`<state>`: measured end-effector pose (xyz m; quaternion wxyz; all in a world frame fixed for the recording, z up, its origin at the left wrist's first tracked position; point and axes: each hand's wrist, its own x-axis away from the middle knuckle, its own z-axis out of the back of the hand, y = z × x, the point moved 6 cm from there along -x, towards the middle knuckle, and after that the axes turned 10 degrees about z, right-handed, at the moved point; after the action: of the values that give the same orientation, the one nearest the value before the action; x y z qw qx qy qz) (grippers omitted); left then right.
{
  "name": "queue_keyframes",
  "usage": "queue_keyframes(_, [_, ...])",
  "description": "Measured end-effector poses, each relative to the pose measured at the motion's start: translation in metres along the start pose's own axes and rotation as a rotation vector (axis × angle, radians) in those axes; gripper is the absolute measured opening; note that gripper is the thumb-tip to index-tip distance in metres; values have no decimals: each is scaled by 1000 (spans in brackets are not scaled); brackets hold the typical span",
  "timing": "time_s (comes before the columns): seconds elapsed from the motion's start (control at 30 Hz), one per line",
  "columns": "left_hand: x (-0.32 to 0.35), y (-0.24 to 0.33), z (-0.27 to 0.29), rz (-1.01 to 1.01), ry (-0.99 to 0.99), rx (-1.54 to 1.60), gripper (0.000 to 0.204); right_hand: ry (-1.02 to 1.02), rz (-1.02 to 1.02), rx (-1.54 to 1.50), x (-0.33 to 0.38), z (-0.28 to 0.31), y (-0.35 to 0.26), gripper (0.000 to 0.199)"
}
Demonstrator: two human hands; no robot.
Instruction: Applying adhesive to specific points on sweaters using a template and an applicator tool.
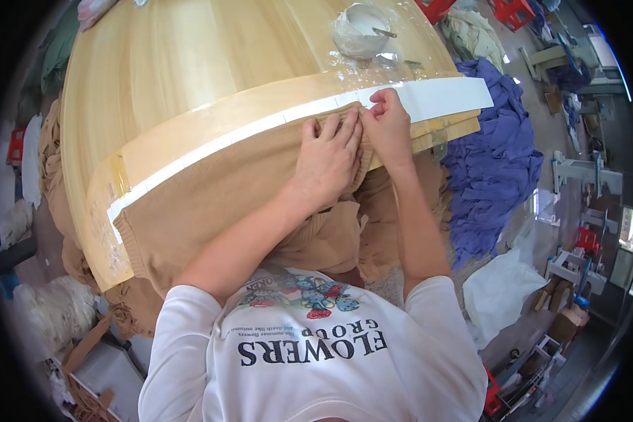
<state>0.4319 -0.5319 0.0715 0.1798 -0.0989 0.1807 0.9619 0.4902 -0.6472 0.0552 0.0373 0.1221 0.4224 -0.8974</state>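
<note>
A tan knitted garment piece (221,186) with ribbed ends lies along the near edge of the wooden table (211,53). Its upper edge runs along a white strip (257,125) crossed by thin lines. My left hand (328,160) rests flat on the knit close to its right ribbed end, fingers stretched out. Beside it, my right hand (389,126) pinches the upper corner of that ribbed end between thumb and forefinger; the other fingers are curled. The fingertips partly hide the pinched spot.
A bowl of white paste (361,32) with a stick stands on the table's far side. More tan knits (394,211) hang below the near edge. A heap of purple knits (496,155) sits at the right. White plastic sheeting (503,288) lies lower right, near machines (584,172).
</note>
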Motion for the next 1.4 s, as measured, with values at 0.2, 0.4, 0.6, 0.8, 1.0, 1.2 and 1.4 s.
queue_keyframes(0.2, [5,10,-4,18,0,-148,46,247,468,214,-70,42,-40,43])
queue_keyframes(0.4, [9,15,-12,131,-66,-117,60,-92,440,68,-139,16,-31,15])
queue_keyframes(0.6, [11,12,-11,158,-63,-57,64,8,528,129,-145,39,-56,19])
queue_keyframes(0.8, [10,16,-14,162,-67,-78,63,-185,101,-499,-121,38,-38,19])
queue_keyframes(1.0, [13,11,-14,182,-81,-97,64,235,257,-651,-43,69,-71,12])
queue_keyframes(1.2, [12,11,-13,162,-56,-65,64,53,163,-497,21,36,-58,11])
queue_keyframes(1.4, [13,10,-19,167,-62,-60,62,1,174,-459,24,19,-45,9])
